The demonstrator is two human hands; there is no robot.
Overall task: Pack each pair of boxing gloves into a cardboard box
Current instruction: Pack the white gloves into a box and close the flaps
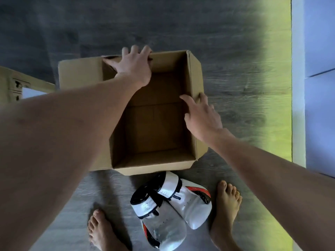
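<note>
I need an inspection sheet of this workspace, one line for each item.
Surface: grey wood-look floor, bare feet on it.
Job's things: open box, inside empty; pair of white gloves on the floor in front of it, between the feet.
Clutter: second cardboard piece at the left edge.
Grippers: left hand on the box's far rim; right hand at the right wall.
Cables: nothing seen.
Surroundings: pale wall or door on the right.

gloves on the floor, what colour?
Boxing gloves: white with black trim and red accents, head view.
</note>
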